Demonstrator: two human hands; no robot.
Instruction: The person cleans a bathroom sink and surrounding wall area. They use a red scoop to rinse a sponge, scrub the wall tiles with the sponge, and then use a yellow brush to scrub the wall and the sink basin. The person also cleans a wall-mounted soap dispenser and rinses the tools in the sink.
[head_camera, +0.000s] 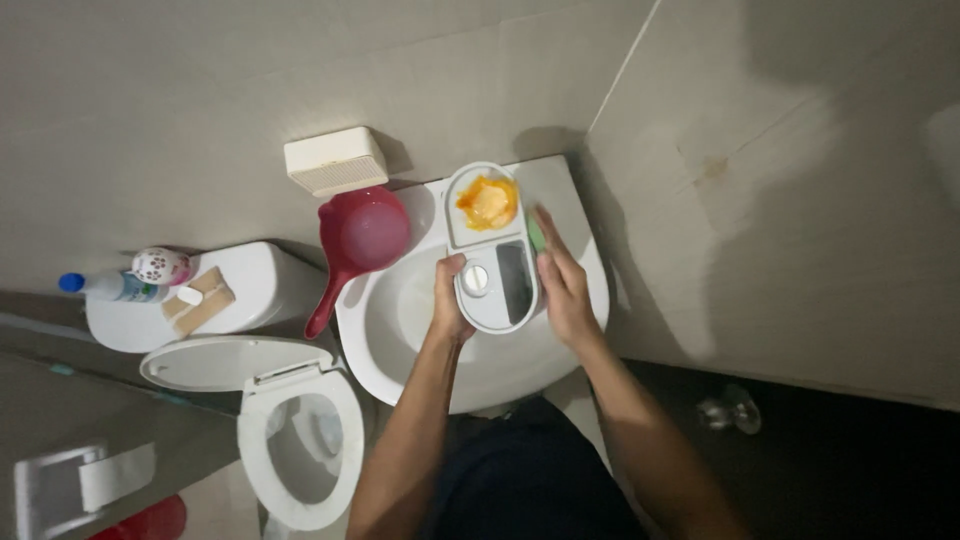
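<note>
I look down on a white washbasin (400, 320). Over it, my left hand (449, 300) grips the left side of a white oval dish (490, 250) with two compartments. The far compartment holds an orange-yellow mass (487, 202); the near part has a round white knob (476, 279) and a dark slot. My right hand (561, 280) lies flat against the dish's right side, with a green thing (535, 235) under its fingertips, perhaps a sponge.
A red dipper (358, 235) rests on the basin's left rim. A cream box (335, 160) hangs on the wall above. Left of the basin stand a toilet (300, 440) with raised lid, and its tank (250, 285) bearing a bottle and small items.
</note>
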